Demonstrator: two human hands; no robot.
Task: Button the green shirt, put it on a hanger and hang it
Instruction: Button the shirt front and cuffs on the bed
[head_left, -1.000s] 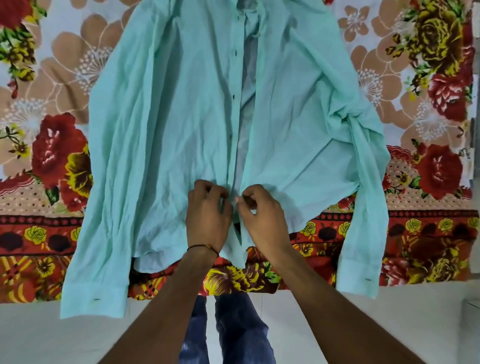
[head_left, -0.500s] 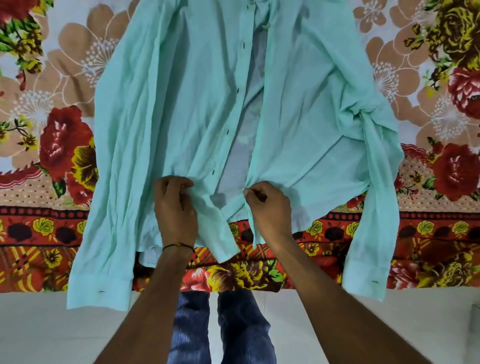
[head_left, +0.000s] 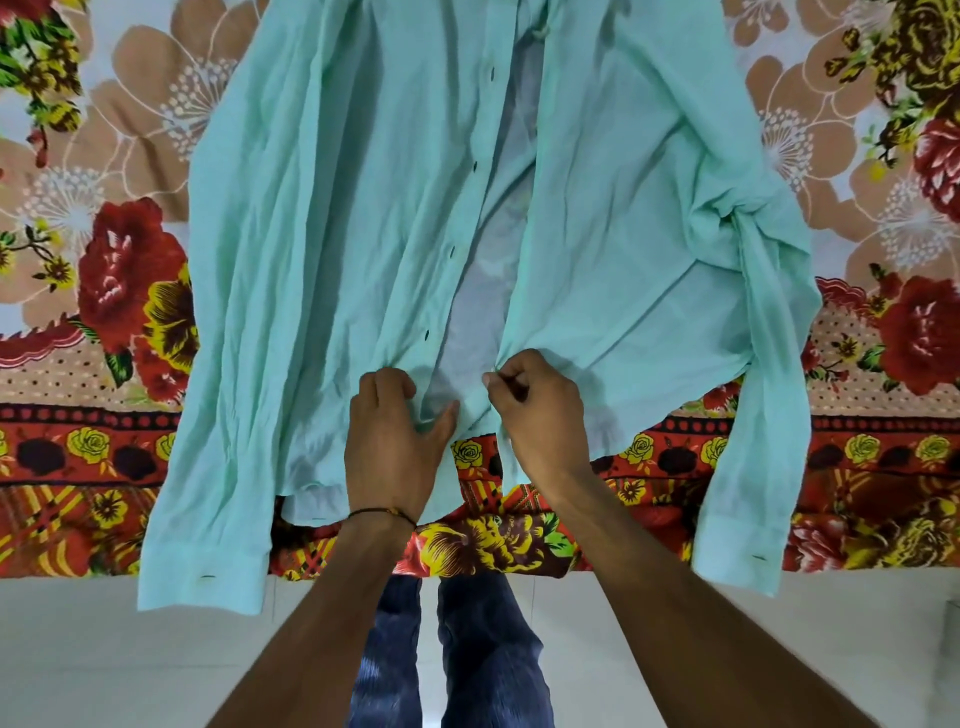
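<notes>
Head view: green shirt (head_left: 322, 234) lies spread on the floral bedsheet (head_left: 78, 291), front open, both hands at its lower edge.
The left hand (head_left: 395, 436) has its fingers curled into the front panel on the person's left, thumb spread against the cloth. The right hand (head_left: 540, 410) pinches the edge of the other panel. The two hands are near each other but apart, with the shirt's pale inner back showing between them. Both sleeves hang over the bedsheet's near edge (cuffs against the white floor (head_left: 104, 649)). A dark thread (head_left: 382, 512) circles the left wrist.
</notes>
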